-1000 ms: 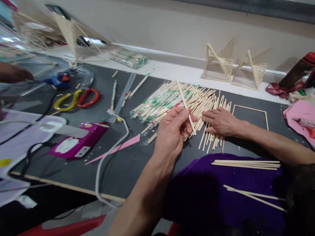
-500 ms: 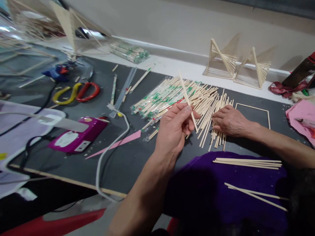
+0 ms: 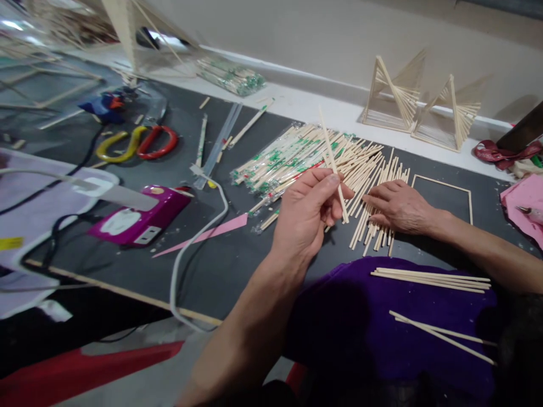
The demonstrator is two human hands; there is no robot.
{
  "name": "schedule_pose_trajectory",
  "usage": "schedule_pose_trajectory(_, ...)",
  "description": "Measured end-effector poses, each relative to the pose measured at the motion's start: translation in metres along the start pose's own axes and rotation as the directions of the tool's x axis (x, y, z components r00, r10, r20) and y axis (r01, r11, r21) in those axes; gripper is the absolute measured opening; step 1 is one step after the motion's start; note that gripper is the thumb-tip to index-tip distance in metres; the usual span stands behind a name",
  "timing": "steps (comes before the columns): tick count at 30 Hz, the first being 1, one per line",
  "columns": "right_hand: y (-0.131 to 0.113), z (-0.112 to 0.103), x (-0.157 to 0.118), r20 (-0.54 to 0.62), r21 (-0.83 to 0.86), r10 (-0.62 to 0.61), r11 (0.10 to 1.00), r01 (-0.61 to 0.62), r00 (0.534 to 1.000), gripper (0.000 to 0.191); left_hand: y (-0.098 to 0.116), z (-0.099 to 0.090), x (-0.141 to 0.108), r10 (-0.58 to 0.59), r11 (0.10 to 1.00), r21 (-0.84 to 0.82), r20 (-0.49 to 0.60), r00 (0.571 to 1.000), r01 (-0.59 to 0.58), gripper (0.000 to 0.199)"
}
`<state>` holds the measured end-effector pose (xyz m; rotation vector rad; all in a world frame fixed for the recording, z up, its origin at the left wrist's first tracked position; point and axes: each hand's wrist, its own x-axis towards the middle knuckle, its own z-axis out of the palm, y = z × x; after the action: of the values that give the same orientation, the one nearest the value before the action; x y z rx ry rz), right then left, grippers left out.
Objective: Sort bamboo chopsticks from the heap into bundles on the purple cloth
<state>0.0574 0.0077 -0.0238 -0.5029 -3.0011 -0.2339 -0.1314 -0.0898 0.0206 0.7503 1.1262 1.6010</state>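
Observation:
Between thumb and fingers, my left hand (image 3: pixel 307 206) pinches a pale wooden chopstick (image 3: pixel 331 148), held tilted above the pile; a second stick may lie beside it. Loose chopsticks (image 3: pixel 369 229) are spread in a heap across the dark table. On the right part of that heap lies my right hand (image 3: pixel 399 208), palm down, fingers stretched over the sticks. Wrapped chopsticks (image 3: pixel 280 152) in clear and green sleeves lie behind my left hand. Several more chopsticks (image 3: pixel 432 280) rest on the purple cloth (image 3: pixel 339 316) over my lap.
Two twisted stick models (image 3: pixel 392 96) stand by the wall, with a square stick frame (image 3: pixel 443 183) before them. Leftward are scissors (image 3: pixel 158 142), a purple power strip (image 3: pixel 142 217), a white cable (image 3: pixel 173 282) and a pink paper strip (image 3: pixel 207 233). Pink paper (image 3: pixel 524 209) lies at right.
The view has shifted slightly, so the table things sit a little further right and higher. My left hand still pinches the chopstick; my right hand stays on the heap, its fingers slightly shifted.

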Motion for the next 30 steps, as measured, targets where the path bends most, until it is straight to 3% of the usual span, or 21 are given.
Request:
schedule_pose_trajectory(8,0.004,0.004,-0.013,-0.085,0.0,-0.023,1.0,0.023,0.996,0.036,-0.001,0.0,0.0,-0.005,1.0,-0.012,-0.001,1.0,0.005,0.01)
schedule_pose_trajectory(15,0.009,0.001,-0.007,-0.103,0.003,-0.024,1.0,0.024,0.994,0.025,-0.001,0.0,0.001,0.006,0.999,0.036,-0.011,1.0,-0.005,0.013)
schedule_pose_trajectory(18,0.017,-0.003,0.008,-0.038,-0.017,-0.014,1.0,0.013,0.999,0.023,-0.001,0.001,0.001,0.003,0.998,0.065,-0.029,1.0,-0.001,0.013)
schedule_pose_trajectory(23,0.027,-0.01,0.041,0.151,-0.047,-0.087,0.994,0.095,0.985,0.021,-0.001,0.002,0.001,-0.005,0.995,0.095,-0.045,0.999,0.01,0.015)
schedule_pose_trajectory(30,0.025,-0.022,0.061,0.246,-0.018,-0.16,0.985,0.169,0.956,0.022,-0.001,0.002,0.001,-0.005,1.0,0.01,-0.018,1.0,0.005,0.017)
